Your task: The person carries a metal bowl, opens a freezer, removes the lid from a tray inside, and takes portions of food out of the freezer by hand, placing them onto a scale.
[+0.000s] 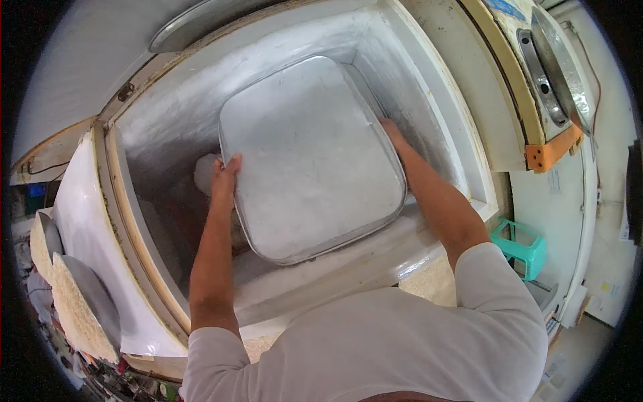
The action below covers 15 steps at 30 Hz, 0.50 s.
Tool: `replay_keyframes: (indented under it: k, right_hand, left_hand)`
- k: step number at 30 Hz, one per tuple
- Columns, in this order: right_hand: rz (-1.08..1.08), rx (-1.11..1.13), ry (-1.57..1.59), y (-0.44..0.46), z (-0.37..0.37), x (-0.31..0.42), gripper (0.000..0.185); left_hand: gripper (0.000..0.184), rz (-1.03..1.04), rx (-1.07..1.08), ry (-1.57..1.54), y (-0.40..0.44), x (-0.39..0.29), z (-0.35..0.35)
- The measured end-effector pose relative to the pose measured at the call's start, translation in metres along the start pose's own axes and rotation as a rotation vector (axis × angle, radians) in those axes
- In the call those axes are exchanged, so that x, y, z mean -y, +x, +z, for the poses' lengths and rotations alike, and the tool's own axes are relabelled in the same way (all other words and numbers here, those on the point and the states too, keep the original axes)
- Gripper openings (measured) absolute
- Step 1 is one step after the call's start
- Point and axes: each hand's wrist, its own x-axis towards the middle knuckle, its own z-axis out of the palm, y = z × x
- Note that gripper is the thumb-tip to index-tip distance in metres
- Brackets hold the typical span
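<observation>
A large square metal tray (311, 157) with rounded corners lies tilted inside an open chest freezer (435, 87). It could also be a lid; its underside is hidden. My left hand (226, 175) grips its left rim, thumb on the edge and the other fingers around the side. At the opposite rim, my right hand (394, 132) holds on, its fingers mostly hidden beyond the edge. A pale, frosty lump (205, 173) shows just behind my left hand. Below it, the dark bottom of the freezer is partly visible.
Frost coats the freezer's inner walls. Round pieces with a crumbly, pale surface (80, 308) stand at the left. A green plastic stool (522, 248) is on the right. Above it, a metal pan (562, 67) leans by an orange-edged counter corner (552, 151).
</observation>
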Motion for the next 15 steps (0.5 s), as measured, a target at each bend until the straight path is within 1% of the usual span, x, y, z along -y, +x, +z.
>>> replay_keyframes:
  k: [1,2,4,5,7,8,10,12,13,14,15]
  right_hand:
    - [-0.100,0.023,-0.121,0.022,-0.008,-0.019,0.031]
    - [-0.099,0.026,-0.125,0.034,-0.014,-0.029,0.031]
    - [-0.075,0.043,0.035,0.043,-0.014,-0.030,0.033]
    - [-0.077,0.046,0.034,0.045,-0.015,-0.032,0.033]
    - [-0.289,0.017,-0.086,0.024,-0.013,-0.015,0.033]
    - [-0.290,0.017,-0.086,0.017,-0.012,-0.008,0.033]
    - [-0.195,0.122,-0.108,0.007,-0.013,0.001,0.031]
    - [-0.246,0.120,-0.159,-0.008,-0.012,0.017,0.031]
    - [-0.284,0.122,-0.209,-0.019,-0.010,0.025,0.032]
    - [-0.284,0.113,-0.211,-0.031,-0.008,0.033,0.032]
    - [-0.266,0.133,-0.139,-0.042,-0.005,0.042,0.034]
  left_hand:
    - [0.037,-0.003,-0.002,-0.002,-0.001,-0.005,0.001]
    - [0.035,0.004,0.024,0.020,-0.005,-0.015,0.003]
    - [0.032,0.012,0.046,0.041,-0.007,-0.024,0.006]
    - [0.032,-0.003,0.050,0.011,-0.006,-0.027,0.009]
    - [0.031,-0.017,0.058,-0.019,0.000,-0.027,0.011]
    - [0.031,-0.015,0.043,0.006,0.004,-0.025,0.011]
    - [0.031,-0.008,0.030,0.031,0.008,-0.024,0.011]
    - [0.032,0.017,0.030,0.126,0.018,-0.028,0.015]
    - [0.032,0.023,0.040,0.125,0.018,-0.031,0.017]
    - [0.032,0.023,0.050,0.151,0.015,-0.033,0.016]
    - [0.031,0.026,0.058,0.176,0.012,-0.033,0.014]
